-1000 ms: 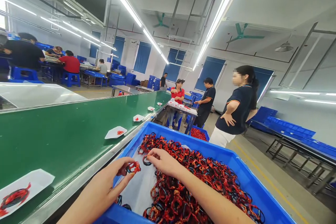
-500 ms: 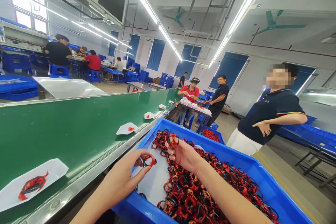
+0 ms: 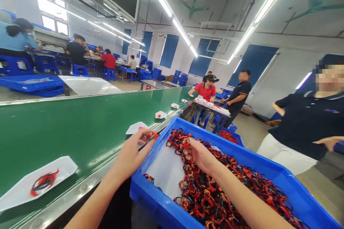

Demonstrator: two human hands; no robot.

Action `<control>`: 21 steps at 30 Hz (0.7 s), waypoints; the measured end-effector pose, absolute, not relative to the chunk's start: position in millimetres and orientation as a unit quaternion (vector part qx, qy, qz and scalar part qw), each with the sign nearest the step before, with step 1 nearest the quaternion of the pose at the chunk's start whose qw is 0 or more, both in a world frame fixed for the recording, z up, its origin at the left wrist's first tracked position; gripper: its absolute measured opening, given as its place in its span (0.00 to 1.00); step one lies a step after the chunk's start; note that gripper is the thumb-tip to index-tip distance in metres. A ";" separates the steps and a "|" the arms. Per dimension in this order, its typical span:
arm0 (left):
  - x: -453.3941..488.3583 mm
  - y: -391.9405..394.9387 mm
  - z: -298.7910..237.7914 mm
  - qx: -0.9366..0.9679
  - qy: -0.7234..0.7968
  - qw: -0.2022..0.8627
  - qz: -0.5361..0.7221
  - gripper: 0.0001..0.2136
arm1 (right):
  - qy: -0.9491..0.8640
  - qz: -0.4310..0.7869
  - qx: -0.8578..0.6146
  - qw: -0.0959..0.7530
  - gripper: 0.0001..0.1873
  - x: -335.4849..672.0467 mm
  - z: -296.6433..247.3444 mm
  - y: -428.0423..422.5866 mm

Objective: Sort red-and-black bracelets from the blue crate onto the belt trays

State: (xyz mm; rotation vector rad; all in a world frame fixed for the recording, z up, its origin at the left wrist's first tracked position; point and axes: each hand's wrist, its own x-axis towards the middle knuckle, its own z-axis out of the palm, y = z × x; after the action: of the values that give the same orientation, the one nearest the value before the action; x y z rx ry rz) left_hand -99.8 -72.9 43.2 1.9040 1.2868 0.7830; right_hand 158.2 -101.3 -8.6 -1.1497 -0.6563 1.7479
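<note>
A blue crate (image 3: 158, 200) in front of me holds a heap of small red, black and blue wire coils (image 3: 215, 193). My left hand (image 3: 133, 152) hovers over the crate's left rim, fingers pinched on a small red coil (image 3: 153, 135). Over the heap, my right hand (image 3: 197, 154) is closed on another red and black coil (image 3: 185, 144). To my left runs a green conveyor belt (image 3: 67, 125) carrying white trays; the nearest white tray (image 3: 34, 184) holds one coil bundle.
More white trays (image 3: 137, 127) lie further along the belt. A person in a dark shirt (image 3: 306, 128) stands close at the right. Two more people work at a small table (image 3: 212, 109) ahead. Blue crates and seated workers fill the far left.
My left hand has lifted its coil up and left to the crate's rim. My right hand picked a coil from the heap. The view swung left, and the person at right is nearer.
</note>
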 end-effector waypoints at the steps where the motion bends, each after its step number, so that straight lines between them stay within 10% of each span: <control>1: -105.8 -58.6 41.0 0.728 0.533 0.306 0.305 0.15 | -0.276 0.693 -0.489 0.452 0.21 157.6 -10.5 -101.7; 10: -141.4 32.4 -15.5 0.735 0.673 0.078 -0.026 0.18 | -0.322 0.642 -0.541 0.438 0.23 156.3 -11.8 -100.2; 21: -21.3 -10.3 28.3 0.862 0.303 0.334 0.231 0.26 | -0.320 0.647 -0.515 0.462 0.14 148.8 42.3 -87.1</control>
State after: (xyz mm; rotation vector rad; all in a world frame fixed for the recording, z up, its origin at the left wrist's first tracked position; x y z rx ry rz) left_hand -21.3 -10.3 28.3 2.2492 0.7917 0.6040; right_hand 148.8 -87.1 42.3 -1.2673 -0.7874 1.5898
